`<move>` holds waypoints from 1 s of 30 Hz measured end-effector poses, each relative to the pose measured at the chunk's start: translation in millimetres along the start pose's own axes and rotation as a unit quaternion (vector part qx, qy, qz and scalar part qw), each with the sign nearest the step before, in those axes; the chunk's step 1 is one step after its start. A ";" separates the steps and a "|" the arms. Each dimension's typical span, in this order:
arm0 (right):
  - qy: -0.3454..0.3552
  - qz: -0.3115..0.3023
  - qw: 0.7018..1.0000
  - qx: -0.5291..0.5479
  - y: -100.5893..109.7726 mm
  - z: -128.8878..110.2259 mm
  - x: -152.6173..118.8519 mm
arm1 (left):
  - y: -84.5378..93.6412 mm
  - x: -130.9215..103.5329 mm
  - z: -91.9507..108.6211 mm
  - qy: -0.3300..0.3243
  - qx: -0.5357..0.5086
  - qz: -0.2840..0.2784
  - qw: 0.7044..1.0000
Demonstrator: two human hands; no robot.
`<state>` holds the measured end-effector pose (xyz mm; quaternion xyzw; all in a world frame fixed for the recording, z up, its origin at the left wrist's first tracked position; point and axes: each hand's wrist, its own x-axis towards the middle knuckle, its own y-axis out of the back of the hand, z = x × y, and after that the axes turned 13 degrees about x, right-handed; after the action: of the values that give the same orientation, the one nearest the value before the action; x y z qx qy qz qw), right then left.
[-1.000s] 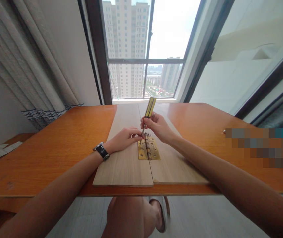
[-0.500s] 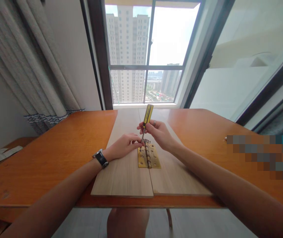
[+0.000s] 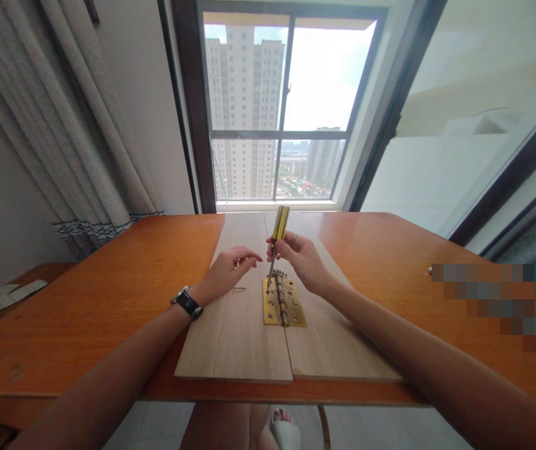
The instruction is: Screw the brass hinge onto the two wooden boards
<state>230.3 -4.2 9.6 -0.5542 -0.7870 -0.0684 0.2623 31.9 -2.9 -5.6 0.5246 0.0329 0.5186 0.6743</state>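
My right hand grips a screwdriver with a yellow and black handle. Its shaft slants down to the upper part of a brass hinge's left leaf; I cannot make out exactly what the tip touches. The brass hinge lies unfolded across the seam of two pale wooden boards. Several small screws sit at the hinge's far end. My left hand, wearing a black watch on the wrist, hovers over the left board with fingers stretched and nothing held. A single screw lies below its fingers.
The boards rest on an orange-brown wooden table, whose front edge runs below them. Behind the table stands a window. A grey curtain hangs at the left. A blurred-out patch covers something on the table's right side.
My left hand has let go near the screwdriver's tip and moved left, its fingers opening. The screwdriver stays in my right hand over the hinge. The whole view has shifted slightly.
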 end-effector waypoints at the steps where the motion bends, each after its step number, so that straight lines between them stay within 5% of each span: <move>1: -0.002 0.000 1.000 -0.003 0.2 -0.3 -0.1 | 3.8 -0.6 -3.4 -0.008 0.020 -0.021 1.000; 5: -0.006 -0.009 1.000 -0.010 1.0 -1.7 -1.1 | 21.2 -3.8 -14.4 -0.066 0.063 -0.174 0.980; 8: -0.006 -0.031 0.999 -0.002 2.8 -1.8 -1.2 | 26.9 -4.8 -18.7 -0.078 0.072 -0.221 0.970; 30: -0.045 -0.029 0.998 -0.013 3.5 -1.6 0.4 | 5.1 -2.9 -26.7 -0.027 0.105 -0.128 0.986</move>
<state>233.9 -3.2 10.5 -0.5370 -0.8128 -0.0618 0.2174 11.5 12.5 -15.2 0.5978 0.1357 0.4068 0.6774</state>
